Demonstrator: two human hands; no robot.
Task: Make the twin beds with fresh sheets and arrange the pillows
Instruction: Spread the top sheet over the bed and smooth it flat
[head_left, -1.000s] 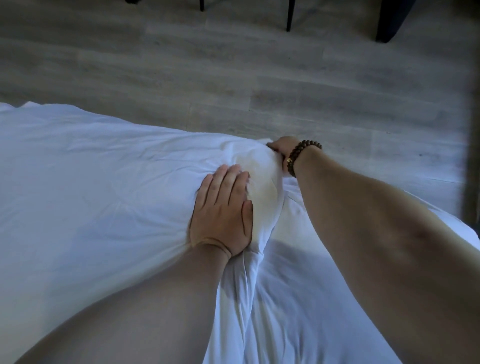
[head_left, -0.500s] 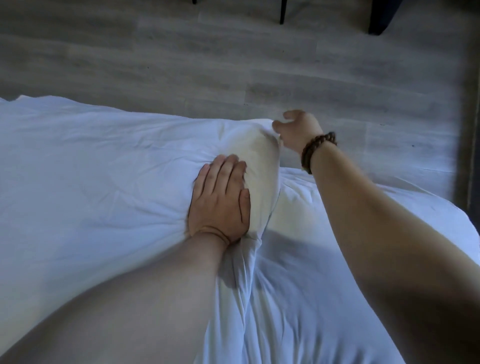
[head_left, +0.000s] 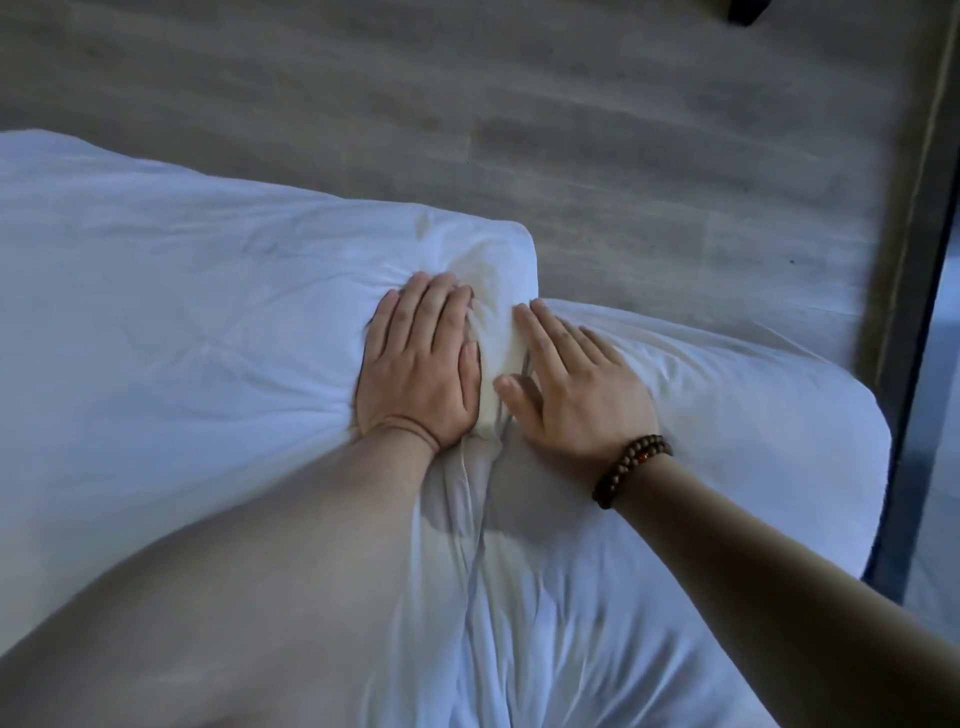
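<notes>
A white pillow (head_left: 208, 322) lies across the left and middle of the view, its right end bunched up with a cream inner pillow (head_left: 498, 322) showing through the case. My left hand (head_left: 421, 364) presses flat on that end, fingers straight. Beside it, my right hand (head_left: 571, 384), with a bead bracelet at the wrist, lies flat with spread fingers on the white sheet (head_left: 727, 415) of the bed, its fingertips against the pillow's end. Neither hand holds anything.
Grey wood-look floor (head_left: 571, 130) lies beyond the bed's far edge. A dark vertical frame (head_left: 919, 260) runs down the right side, close to the bed's corner. A dark furniture foot (head_left: 748, 10) shows at the top right.
My right hand let go of the pillow's far corner, pulled back, and now lies flat beside the pillow's end. My left hand has kept pressing in the same place.
</notes>
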